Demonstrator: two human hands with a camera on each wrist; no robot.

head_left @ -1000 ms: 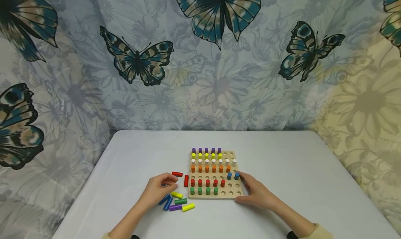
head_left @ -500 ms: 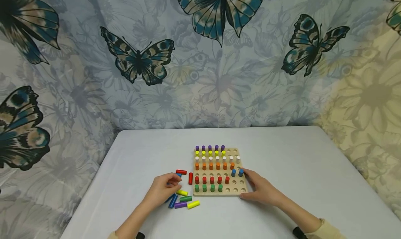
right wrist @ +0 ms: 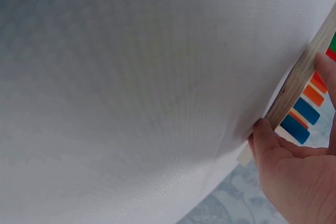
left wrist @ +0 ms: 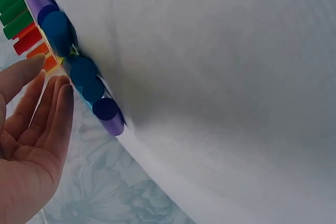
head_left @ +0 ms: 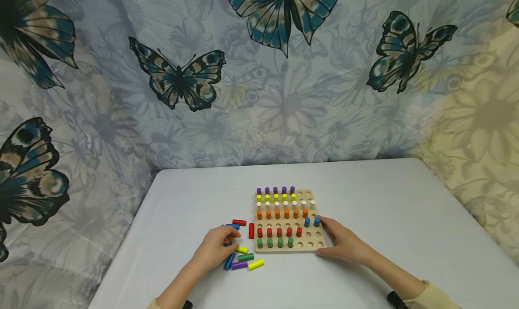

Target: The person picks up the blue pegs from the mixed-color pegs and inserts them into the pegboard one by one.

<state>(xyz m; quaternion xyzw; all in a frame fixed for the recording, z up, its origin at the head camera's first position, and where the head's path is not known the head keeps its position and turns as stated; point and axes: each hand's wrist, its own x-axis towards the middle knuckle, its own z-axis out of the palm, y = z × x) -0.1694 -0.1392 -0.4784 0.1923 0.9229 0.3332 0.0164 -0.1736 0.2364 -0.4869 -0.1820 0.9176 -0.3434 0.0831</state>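
My left hand is over a loose group of pegs to the left of the wooden pegboard. In the left wrist view its thumb and fingers are apart, close to blue pegs, with nothing between them. A blue peg, a purple peg, a green peg and a yellow peg lie just beside that hand, which partly covers another blue one. At the board's right edge, my right hand grips it, thumb at the near corner and fingers farther back.
Rows of purple, yellow, white, orange, blue, red and green pegs stand in the board, with bare holes at several row ends. Two red pegs and a blue one lie beyond my left hand. A butterfly-patterned cloth hangs behind the white table.
The head view has shifted, so the board and pegs appear farther right. My left hand has sunk slightly nearer the blue pegs, uncovering one behind it. The right hand keeps its grip.
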